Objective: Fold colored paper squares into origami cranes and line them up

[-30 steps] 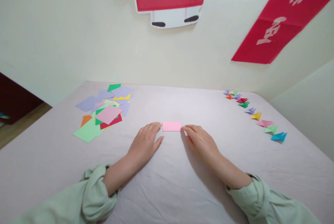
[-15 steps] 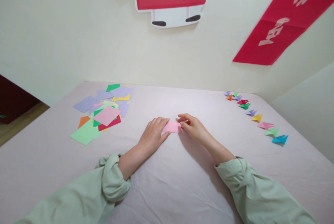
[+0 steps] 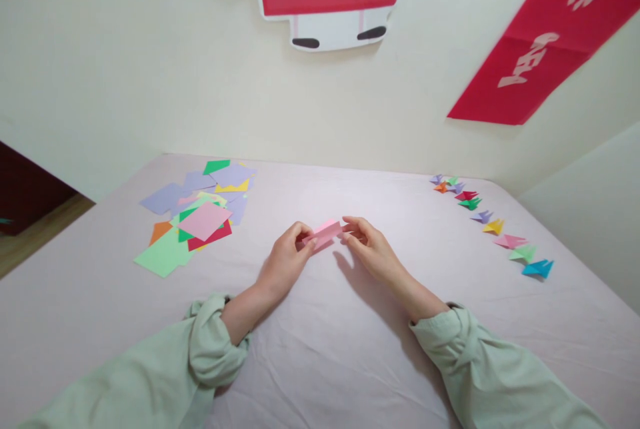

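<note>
A small pink sheet of origami paper [image 3: 324,234], creased lengthwise and partly opened, is tilted up from the cloth between my hands. My left hand [image 3: 290,249] pinches its left end between thumb and fingers. At the paper's right end are the fingertips of my right hand [image 3: 370,249], thumb below and index finger above, closed about the edge. Part of the right fingertips' contact is hard to make out.
Loose coloured paper sheets [image 3: 205,222] lie in an overlapping pile at the left. Along the right side runs a row of small folded paper figures, the nearest a blue one [image 3: 539,269]. A pale cloth [image 3: 320,349] covers the table, which meets the wall behind.
The pink paper lay flat as a folded strip; now it is lifted, tilted and partly opened along its crease. My left hand has gone from pressing it to pinching its left end.
</note>
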`<state>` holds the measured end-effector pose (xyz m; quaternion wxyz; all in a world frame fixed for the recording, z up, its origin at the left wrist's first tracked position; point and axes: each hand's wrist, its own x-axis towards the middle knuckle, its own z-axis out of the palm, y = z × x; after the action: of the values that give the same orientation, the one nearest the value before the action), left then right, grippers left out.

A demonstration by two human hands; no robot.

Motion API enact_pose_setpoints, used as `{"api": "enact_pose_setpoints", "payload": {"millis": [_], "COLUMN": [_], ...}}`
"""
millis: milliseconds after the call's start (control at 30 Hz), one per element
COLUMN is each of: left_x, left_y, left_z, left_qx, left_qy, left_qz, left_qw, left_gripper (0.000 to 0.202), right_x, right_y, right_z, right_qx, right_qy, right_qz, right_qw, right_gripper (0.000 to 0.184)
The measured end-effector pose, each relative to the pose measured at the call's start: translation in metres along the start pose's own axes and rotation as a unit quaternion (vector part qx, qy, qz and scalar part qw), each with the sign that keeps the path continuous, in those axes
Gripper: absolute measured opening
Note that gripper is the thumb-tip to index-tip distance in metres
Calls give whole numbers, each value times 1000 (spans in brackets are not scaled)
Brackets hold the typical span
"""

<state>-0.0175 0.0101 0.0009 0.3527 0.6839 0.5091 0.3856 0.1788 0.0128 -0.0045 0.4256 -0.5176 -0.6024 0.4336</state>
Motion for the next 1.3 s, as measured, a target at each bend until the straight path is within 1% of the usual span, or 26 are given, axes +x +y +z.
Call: {"api": "enact_pose_setpoints", "payload": {"millis": [100,167,267,300,333,433,467,500,600,633,700,733,800,867,933,1000,1067,1167,1300], "left_x": [0,-2,-3,-3,-3,-2,-1,0,1,1,3,3,4,4,3,2,1,2,3], "left_y": [3,4,2,1,0,-3,-4,-4,-2,-2,-2,-2,-3,-3,-2,-1,0,0,-4], "left_z": [2,5,9,11,12,13,13,12,8,7,5,4,3,4,5,6,7,7,7], "left_qx": [-72,-104,-128,-129,-128,-130,-139,-153,-190,-193,-205,-217,-254,-291,-320,-333,-337,-344,-334], "left_qy": [25,17,-27,-33,-28,21,23,10,-55,-60,-39,-25,-9,-17,-36,-53,-62,-67,-59], "left_qz": [-39,-51,-48,-47,-48,-57,-61,-65,-76,-81,-95,-106,-134,-161,-178,-185,-181,-169,-156], "left_qw": [996,993,990,990,990,990,988,986,977,976,973,970,958,943,930,923,922,921,928], "left_gripper": [9,11,17,18,19,32,35,35,27,25,25,25,27,28,29,28,27,27,32], "right_x": [-2,-3,-5,-4,-4,-4,-4,-5,-8,-9,-12,-13,-15,-17,-18,-18,-17,-16,-14], "right_y": [-3,-4,-4,-3,-2,-1,-1,-1,-5,-6,-8,-9,-10,-11,-13,-14,-14,-15,-14], "right_z": [7,12,17,18,18,17,17,17,18,18,18,17,16,15,15,15,15,14,14], "right_qx": [110,154,177,178,177,155,143,131,107,103,91,75,20,-44,-92,-111,-97,-42,26], "right_qy": [-30,-52,-57,-53,-48,-46,-55,-68,-98,-97,-76,-61,-40,-48,-60,-60,-56,-59,-67], "right_qz": [60,90,81,72,64,44,38,32,21,19,5,-10,-55,-105,-147,-170,-164,-116,-68], "right_qw": [992,983,979,980,981,986,987,989,989,990,993,995,997,992,983,977,980,991,995], "right_gripper": [37,31,27,26,25,21,19,17,14,13,9,11,22,29,28,23,16,7,14]}}
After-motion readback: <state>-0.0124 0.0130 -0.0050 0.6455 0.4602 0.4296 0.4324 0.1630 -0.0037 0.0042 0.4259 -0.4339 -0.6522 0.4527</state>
